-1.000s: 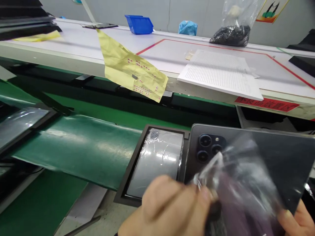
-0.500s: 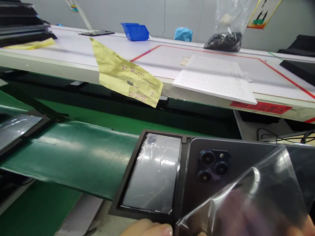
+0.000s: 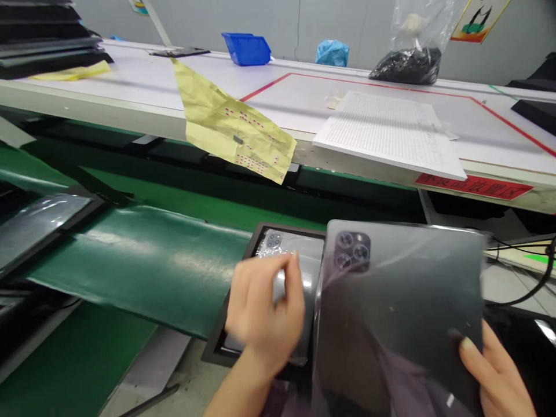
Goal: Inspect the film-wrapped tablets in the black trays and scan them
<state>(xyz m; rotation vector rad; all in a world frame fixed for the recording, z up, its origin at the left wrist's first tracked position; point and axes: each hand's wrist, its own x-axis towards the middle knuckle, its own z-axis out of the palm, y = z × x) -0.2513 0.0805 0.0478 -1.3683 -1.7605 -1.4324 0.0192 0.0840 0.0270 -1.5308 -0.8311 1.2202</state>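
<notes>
A dark grey, flat, rectangular tablet with a glossy back [image 3: 403,307] is the landmark here; its back is turned to the camera, and a square black block of round camera lenses [image 3: 353,252] sits in its upper left corner. The right hand [image 3: 506,370] is clamped on the right edge of this tablet, with the thumb lying on the back. The left hand [image 3: 264,307] is just to the left of the tablet and is somewhat blurred; its thumb and forefinger meet at the tips, and I cannot tell whether something thin is between them.

Behind the left hand, also left of the tablet, a silver-grey tablet in shiny clear film [image 3: 302,246] lies inside an open dark grey rectangular box [image 3: 215,350]; I cannot tell if the hand touches it. Further left of the landmark tablet there is a smooth dark green belt [image 3: 160,266]. Beyond the tablet stands a long white table [image 3: 143,81], where a creased yellow paper with red marks [image 3: 230,130] hangs over the edge and white lined paper sheets [image 3: 386,133] lie
</notes>
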